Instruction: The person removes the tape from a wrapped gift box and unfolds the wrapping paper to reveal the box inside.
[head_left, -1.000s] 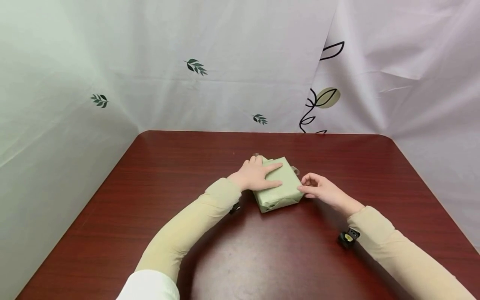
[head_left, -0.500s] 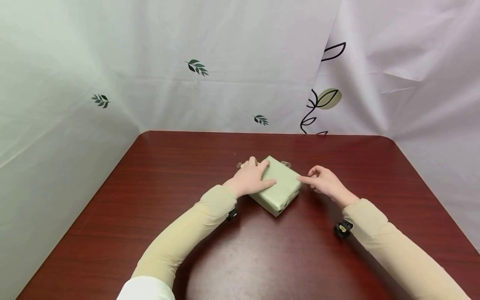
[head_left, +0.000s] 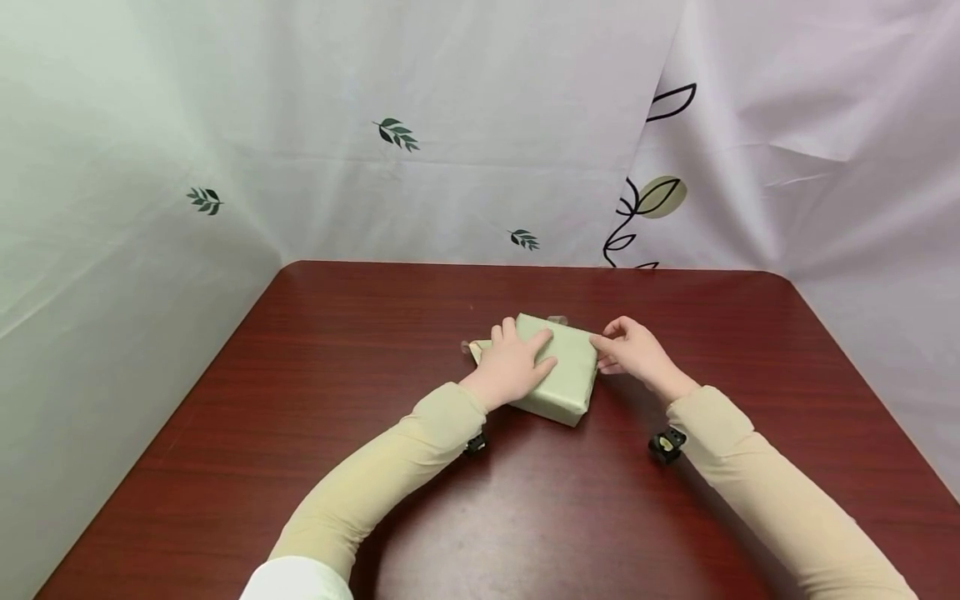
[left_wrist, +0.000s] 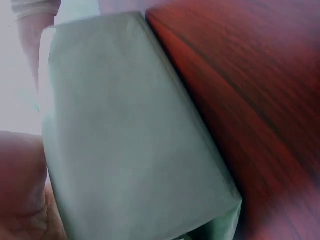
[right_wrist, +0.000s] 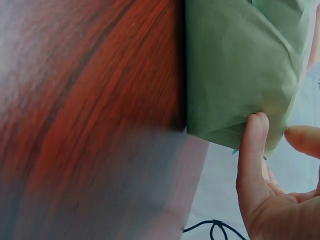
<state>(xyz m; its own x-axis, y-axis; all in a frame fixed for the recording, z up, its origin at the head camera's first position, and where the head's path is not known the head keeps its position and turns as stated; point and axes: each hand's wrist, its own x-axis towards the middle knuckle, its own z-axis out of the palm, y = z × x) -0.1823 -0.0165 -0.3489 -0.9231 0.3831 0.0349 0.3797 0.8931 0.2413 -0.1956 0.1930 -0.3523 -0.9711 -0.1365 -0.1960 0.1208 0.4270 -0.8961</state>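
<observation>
A box wrapped in pale green paper (head_left: 574,367) lies on the dark red table. My left hand (head_left: 507,367) rests on its top with the fingers spread. At the far right corner of the box, my right hand (head_left: 637,354) touches the paper with its fingertips. The right wrist view shows one straight finger (right_wrist: 252,160) against the folded end of the box, with another fingertip close to the top edge. A paper flap (head_left: 477,350) sticks out on the left, partly hidden by my left hand. The smooth long side of the box (left_wrist: 125,125) fills the left wrist view.
Small clear strips, like tape, stick out behind the box (head_left: 557,319) and at its left (head_left: 465,346). The wood-grain table (head_left: 360,350) stretches around it. White curtains with a leaf pattern (head_left: 465,150) hang behind the table and along its sides.
The box has turned counterclockwise on the table, its folded end swinging from the front to the right. My left hand has stayed on top; my right hand has moved slightly away from me and left.
</observation>
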